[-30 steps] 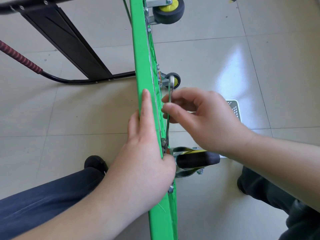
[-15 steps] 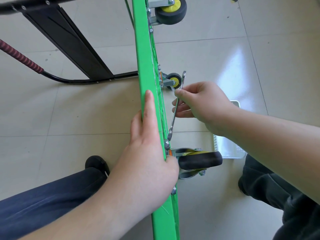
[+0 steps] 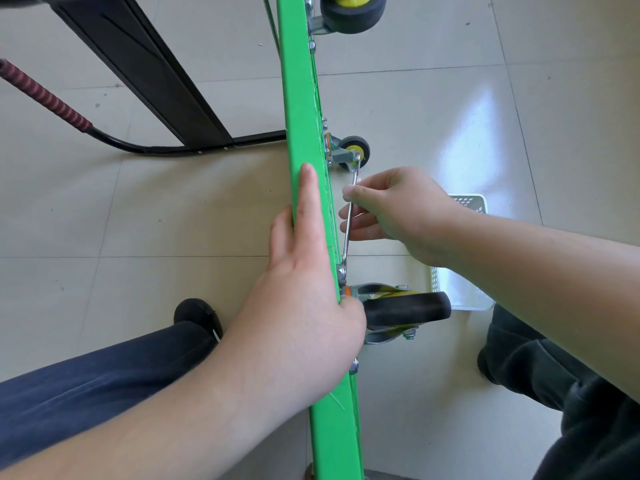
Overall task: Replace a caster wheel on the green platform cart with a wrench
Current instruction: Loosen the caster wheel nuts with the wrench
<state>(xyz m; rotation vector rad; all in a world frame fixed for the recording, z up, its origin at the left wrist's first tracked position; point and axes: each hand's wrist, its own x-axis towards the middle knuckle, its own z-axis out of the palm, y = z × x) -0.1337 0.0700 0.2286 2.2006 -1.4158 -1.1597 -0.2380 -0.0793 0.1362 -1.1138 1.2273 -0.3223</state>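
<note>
Cart stood on edge: left hand, fingers flat, braced it while right hand pinched the wrench, apparently on the caster plate bolt.

Tiled floor carries the edge-standing green cart between the hands and a white basket under the right forearm.

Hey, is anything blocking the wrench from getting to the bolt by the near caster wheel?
Nothing visible does. The right hand pinches the wrench, whose lower end already meets the bolt above the caster wheel. The left hand rests on the green platform, beside it.
</note>
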